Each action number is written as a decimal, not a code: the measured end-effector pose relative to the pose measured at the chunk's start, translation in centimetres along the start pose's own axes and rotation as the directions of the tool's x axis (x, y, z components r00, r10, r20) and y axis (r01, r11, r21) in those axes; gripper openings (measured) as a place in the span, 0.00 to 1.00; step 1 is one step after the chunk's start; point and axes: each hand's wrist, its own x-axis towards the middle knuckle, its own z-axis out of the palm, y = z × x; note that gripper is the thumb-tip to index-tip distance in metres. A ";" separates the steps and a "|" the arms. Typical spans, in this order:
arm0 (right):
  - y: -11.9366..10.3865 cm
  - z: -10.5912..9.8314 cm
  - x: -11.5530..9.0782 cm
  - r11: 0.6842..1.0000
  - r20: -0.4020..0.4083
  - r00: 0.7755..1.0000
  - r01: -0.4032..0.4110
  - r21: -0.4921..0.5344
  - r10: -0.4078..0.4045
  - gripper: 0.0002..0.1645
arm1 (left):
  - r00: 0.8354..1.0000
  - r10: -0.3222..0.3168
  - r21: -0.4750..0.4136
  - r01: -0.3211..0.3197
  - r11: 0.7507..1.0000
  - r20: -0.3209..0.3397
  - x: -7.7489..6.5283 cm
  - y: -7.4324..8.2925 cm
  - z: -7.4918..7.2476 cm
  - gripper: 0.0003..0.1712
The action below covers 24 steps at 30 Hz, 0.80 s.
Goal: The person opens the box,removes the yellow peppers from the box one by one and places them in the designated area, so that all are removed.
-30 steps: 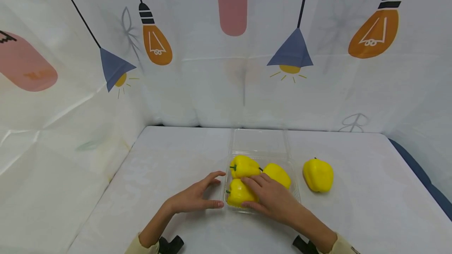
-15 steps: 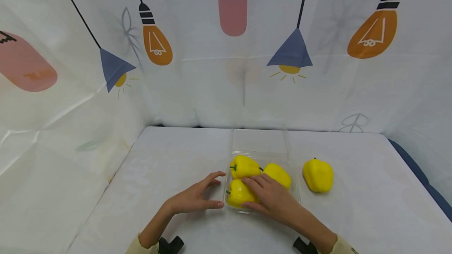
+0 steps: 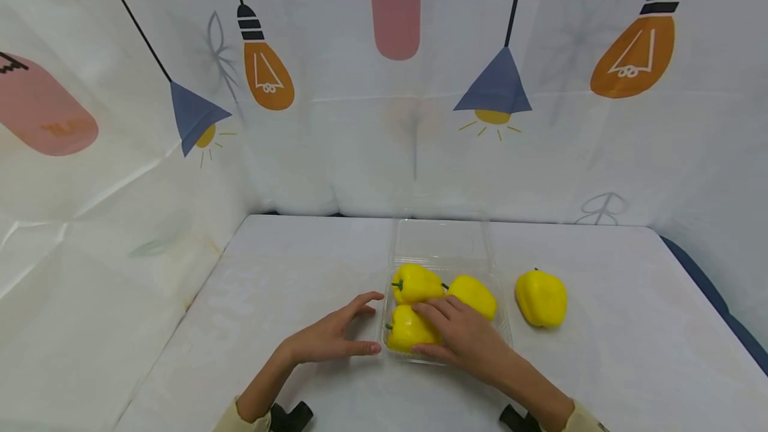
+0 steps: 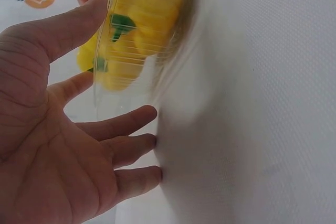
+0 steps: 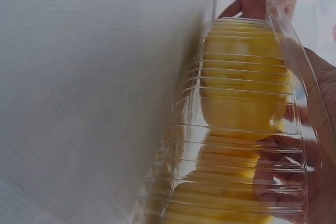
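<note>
Almost nothing has moved since half a second earlier: the left hand (image 3: 327, 335) and the right hand (image 3: 462, 339) keep their places. Nearest, two beige sleeves (image 3: 243, 417) and two black devices (image 3: 291, 417) at the wrists are cut by the lower edge. The left hand stands quite open, thumb and fingers spread apart, holding nothing, just beside the clear plastic container (image 3: 420, 360). The right hand is bent over the near yellow bell pepper (image 3: 405, 331), with fingers on its top and thumb at its near side. This pepper is bright and glossy, has a short green stem pointing left, and lies in the near left part of the container. Behind it, the far left pepper (image 3: 417, 282) shows a similar stem; the right pepper (image 3: 478, 297) lies beside them. So three peppers are inside, and one loose pepper (image 3: 541, 299) is on the white table (image 3: 300, 252) to the right: four altogether. Fingers hide part of the near pepper, and I cannot tell how firm the hold is. The transparent lid (image 3: 443, 239), folded back, is hard to make out. Farthest hangs a white cloth (image 3: 360, 152) printed with lamps and bulbs; one pink lamp (image 3: 48, 109) is cut by the left edge.
</note>
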 end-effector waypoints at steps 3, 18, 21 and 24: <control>0.1 0.1 -0.1 1.000 -0.016 1.000 0.014 -0.010 -0.014 0.38 | 1.000 0.000 -0.001 0.000 1.000 0.001 0.0 0.0 0.0 0.46; 0.5 0.9 -0.1 0.997 -0.095 0.992 0.076 -0.032 -0.079 0.37 | 1.000 -0.002 -0.010 0.002 1.000 0.007 0.2 0.1 -0.2 0.47; 0.5 0.9 -0.1 0.997 -0.110 0.991 0.074 -0.020 -0.075 0.37 | 1.000 -0.006 -0.009 0.006 1.000 0.006 0.2 0.0 -0.1 0.47; 0.4 0.9 -0.1 0.998 -0.114 0.992 0.058 -0.002 -0.058 0.37 | 1.000 -0.005 -0.007 0.005 1.000 0.007 0.2 0.0 -0.2 0.47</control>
